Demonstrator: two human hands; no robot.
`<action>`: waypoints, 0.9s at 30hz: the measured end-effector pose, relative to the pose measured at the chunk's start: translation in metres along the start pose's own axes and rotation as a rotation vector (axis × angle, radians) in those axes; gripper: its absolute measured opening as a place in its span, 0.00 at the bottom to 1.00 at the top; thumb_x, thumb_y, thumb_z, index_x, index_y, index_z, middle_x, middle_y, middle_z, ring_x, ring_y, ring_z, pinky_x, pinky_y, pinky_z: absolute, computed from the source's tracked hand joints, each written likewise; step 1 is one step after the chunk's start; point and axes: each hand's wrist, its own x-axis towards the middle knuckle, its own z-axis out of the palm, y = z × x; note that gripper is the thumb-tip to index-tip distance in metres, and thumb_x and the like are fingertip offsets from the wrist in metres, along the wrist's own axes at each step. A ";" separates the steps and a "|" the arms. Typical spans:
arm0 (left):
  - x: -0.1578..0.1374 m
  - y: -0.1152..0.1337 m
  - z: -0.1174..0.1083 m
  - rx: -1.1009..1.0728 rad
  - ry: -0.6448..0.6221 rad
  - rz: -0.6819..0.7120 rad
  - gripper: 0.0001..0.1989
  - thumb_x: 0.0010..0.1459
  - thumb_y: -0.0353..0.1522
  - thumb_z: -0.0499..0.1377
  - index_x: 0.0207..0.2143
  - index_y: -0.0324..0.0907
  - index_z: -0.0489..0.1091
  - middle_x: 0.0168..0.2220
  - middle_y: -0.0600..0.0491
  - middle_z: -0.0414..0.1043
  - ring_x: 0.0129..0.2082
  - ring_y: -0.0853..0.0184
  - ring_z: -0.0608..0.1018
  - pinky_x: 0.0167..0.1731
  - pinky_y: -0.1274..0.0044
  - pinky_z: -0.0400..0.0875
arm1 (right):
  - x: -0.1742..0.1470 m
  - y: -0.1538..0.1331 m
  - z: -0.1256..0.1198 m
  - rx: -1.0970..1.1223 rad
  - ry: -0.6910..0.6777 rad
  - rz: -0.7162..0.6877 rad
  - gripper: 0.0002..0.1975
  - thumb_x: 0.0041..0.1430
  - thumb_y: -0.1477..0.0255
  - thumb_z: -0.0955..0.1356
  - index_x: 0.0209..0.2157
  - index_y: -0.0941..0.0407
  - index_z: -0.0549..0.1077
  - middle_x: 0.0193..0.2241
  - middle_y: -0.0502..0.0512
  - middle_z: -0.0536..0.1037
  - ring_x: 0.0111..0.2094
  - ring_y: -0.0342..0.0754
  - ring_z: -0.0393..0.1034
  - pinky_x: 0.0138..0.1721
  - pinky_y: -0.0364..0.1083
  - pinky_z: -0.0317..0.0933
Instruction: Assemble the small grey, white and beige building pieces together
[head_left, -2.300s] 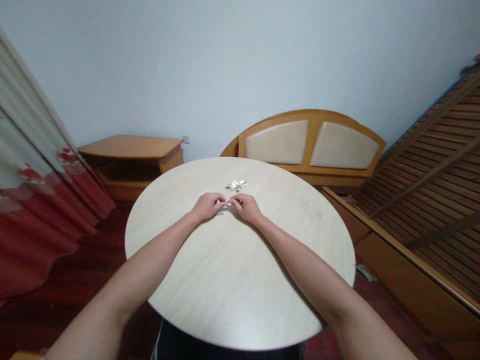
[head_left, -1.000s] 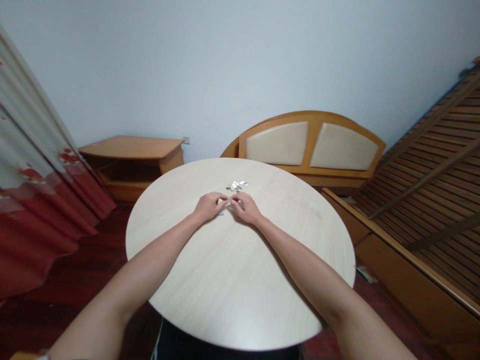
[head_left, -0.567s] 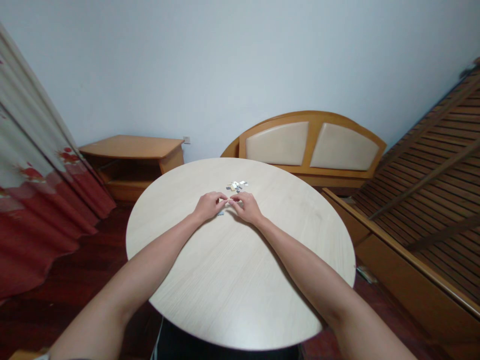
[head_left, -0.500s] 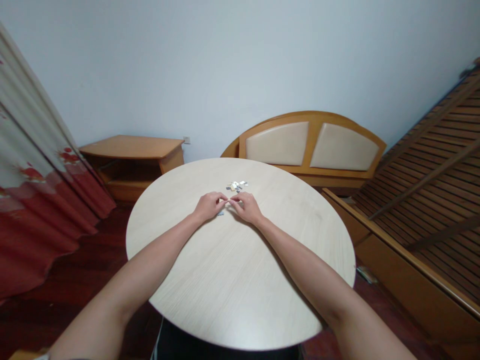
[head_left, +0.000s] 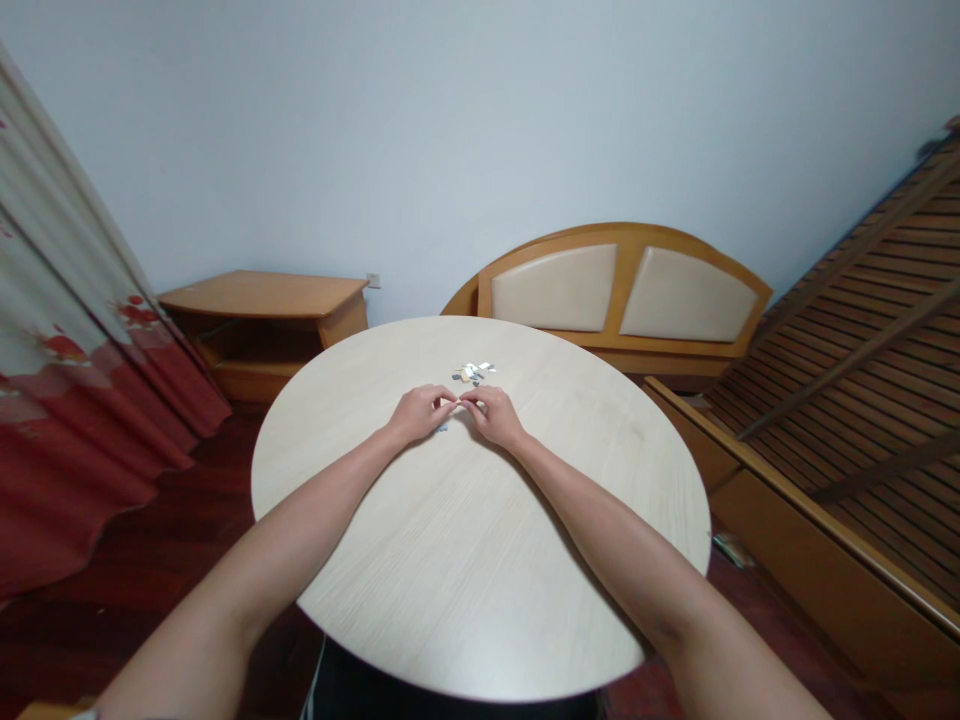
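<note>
Over the middle of the table, my left hand (head_left: pixel 421 411) is closed in a pinch, thumb against fingers. Opposite it, my right hand (head_left: pixel 492 412) pinches too, and the fingertips of both hands nearly meet. Between them shows a small pale piece (head_left: pixel 456 402), mostly covered by the fingers; its exact kind is too small to tell. Beside my left hand, partly hidden under it, lies a small blue-grey piece (head_left: pixel 442 428) with an uneven edge. Just beyond my hands is a loose pile of small flat pieces (head_left: pixel 472 373) in white, dark grey and yellowish, resembling jigsaw pieces.
The round pale wooden table (head_left: pixel 450 560) carries both forearms. Behind it stand a low wooden cabinet (head_left: pixel 262 292) and a headboard (head_left: pixel 622 235) with cream panels. A slatted wooden frame (head_left: pixel 862 340) leans at the right; a red and white curtain (head_left: pixel 82 400) hangs at the left.
Both hands stay in nearly the same place, with only a slight shift of the fingertips around the small pale piece. The pile has not moved.
</note>
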 end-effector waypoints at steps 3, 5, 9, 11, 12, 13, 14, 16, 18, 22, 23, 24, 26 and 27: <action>0.000 0.000 0.000 -0.027 -0.013 -0.001 0.10 0.63 0.36 0.59 0.39 0.42 0.79 0.36 0.51 0.81 0.34 0.65 0.78 0.38 0.75 0.68 | 0.000 0.000 -0.001 0.026 0.006 -0.021 0.08 0.64 0.73 0.67 0.37 0.55 0.80 0.36 0.57 0.83 0.39 0.52 0.76 0.44 0.49 0.64; 0.000 0.001 -0.001 -0.022 -0.022 0.003 0.10 0.62 0.36 0.60 0.39 0.42 0.79 0.36 0.51 0.81 0.34 0.65 0.78 0.38 0.75 0.68 | 0.000 0.000 -0.001 0.044 0.008 -0.033 0.08 0.64 0.73 0.67 0.36 0.55 0.80 0.35 0.56 0.82 0.38 0.51 0.75 0.44 0.49 0.64; 0.001 0.003 -0.002 0.019 -0.027 -0.005 0.10 0.62 0.37 0.60 0.38 0.42 0.79 0.37 0.51 0.80 0.34 0.65 0.77 0.38 0.75 0.69 | 0.000 -0.001 0.002 0.036 -0.003 -0.016 0.08 0.62 0.72 0.67 0.38 0.55 0.79 0.37 0.57 0.82 0.37 0.51 0.75 0.45 0.49 0.65; 0.001 0.002 -0.002 0.043 0.000 -0.067 0.09 0.61 0.36 0.61 0.40 0.43 0.79 0.38 0.51 0.81 0.35 0.64 0.78 0.39 0.74 0.69 | -0.001 0.001 0.002 0.000 0.022 0.082 0.11 0.64 0.69 0.66 0.43 0.56 0.79 0.41 0.58 0.82 0.39 0.51 0.75 0.47 0.50 0.65; 0.001 0.000 -0.002 0.054 0.018 -0.113 0.09 0.61 0.36 0.62 0.41 0.43 0.79 0.39 0.51 0.81 0.35 0.64 0.78 0.40 0.74 0.70 | -0.001 0.003 0.002 -0.027 0.042 0.155 0.13 0.66 0.68 0.64 0.45 0.56 0.78 0.44 0.59 0.82 0.40 0.51 0.75 0.49 0.50 0.65; 0.001 -0.001 -0.002 0.064 0.033 -0.160 0.10 0.60 0.35 0.62 0.43 0.44 0.79 0.40 0.51 0.81 0.36 0.64 0.78 0.40 0.74 0.70 | -0.001 0.005 0.001 -0.062 0.058 0.229 0.15 0.67 0.68 0.62 0.48 0.56 0.77 0.46 0.60 0.81 0.43 0.52 0.75 0.51 0.51 0.65; 0.001 -0.004 -0.002 0.071 0.043 -0.201 0.11 0.59 0.34 0.63 0.44 0.44 0.78 0.41 0.51 0.81 0.37 0.64 0.79 0.41 0.74 0.70 | -0.001 0.008 -0.001 -0.103 0.059 0.294 0.18 0.69 0.67 0.60 0.51 0.56 0.76 0.49 0.61 0.80 0.47 0.53 0.74 0.53 0.51 0.64; 0.002 -0.008 -0.002 0.081 0.044 -0.259 0.12 0.59 0.33 0.63 0.45 0.45 0.78 0.43 0.51 0.81 0.39 0.63 0.79 0.43 0.74 0.70 | -0.001 0.013 -0.005 -0.194 0.007 0.369 0.21 0.70 0.67 0.57 0.56 0.57 0.74 0.54 0.61 0.78 0.54 0.55 0.71 0.58 0.54 0.60; 0.003 -0.012 -0.002 0.093 0.024 -0.297 0.11 0.59 0.34 0.63 0.45 0.46 0.79 0.45 0.52 0.81 0.40 0.63 0.80 0.43 0.74 0.71 | 0.001 0.019 -0.008 -0.267 -0.087 0.384 0.23 0.70 0.66 0.57 0.61 0.57 0.69 0.59 0.62 0.74 0.59 0.57 0.67 0.61 0.56 0.56; 0.006 -0.015 0.000 0.095 -0.027 -0.343 0.09 0.60 0.36 0.63 0.42 0.47 0.80 0.42 0.52 0.82 0.41 0.62 0.80 0.43 0.75 0.71 | 0.003 0.026 -0.006 -0.316 -0.266 0.364 0.26 0.72 0.64 0.55 0.66 0.57 0.62 0.65 0.63 0.68 0.66 0.58 0.58 0.65 0.61 0.49; 0.006 -0.016 0.001 0.087 -0.031 -0.339 0.09 0.60 0.36 0.64 0.41 0.47 0.81 0.41 0.52 0.82 0.41 0.62 0.81 0.43 0.75 0.71 | 0.003 0.027 -0.005 -0.310 -0.299 0.354 0.26 0.72 0.64 0.55 0.66 0.57 0.62 0.65 0.63 0.67 0.67 0.59 0.57 0.66 0.62 0.48; 0.006 -0.017 0.002 0.078 -0.031 -0.329 0.09 0.59 0.36 0.64 0.41 0.47 0.81 0.41 0.51 0.83 0.41 0.62 0.81 0.42 0.74 0.71 | 0.003 0.028 -0.003 -0.300 -0.323 0.344 0.26 0.72 0.64 0.55 0.66 0.57 0.62 0.66 0.63 0.66 0.67 0.59 0.55 0.66 0.63 0.47; 0.006 -0.019 0.003 0.061 -0.026 -0.310 0.08 0.58 0.35 0.65 0.40 0.46 0.81 0.41 0.51 0.83 0.40 0.61 0.81 0.42 0.74 0.72 | 0.003 0.030 0.000 -0.273 -0.341 0.325 0.25 0.72 0.64 0.55 0.65 0.56 0.64 0.65 0.63 0.67 0.68 0.60 0.55 0.65 0.65 0.47; 0.006 -0.020 0.004 0.053 -0.023 -0.302 0.08 0.58 0.35 0.65 0.40 0.46 0.81 0.41 0.51 0.83 0.40 0.61 0.81 0.41 0.73 0.72 | 0.003 0.030 0.001 -0.262 -0.336 0.318 0.24 0.72 0.64 0.55 0.64 0.55 0.66 0.64 0.63 0.68 0.67 0.60 0.56 0.65 0.65 0.47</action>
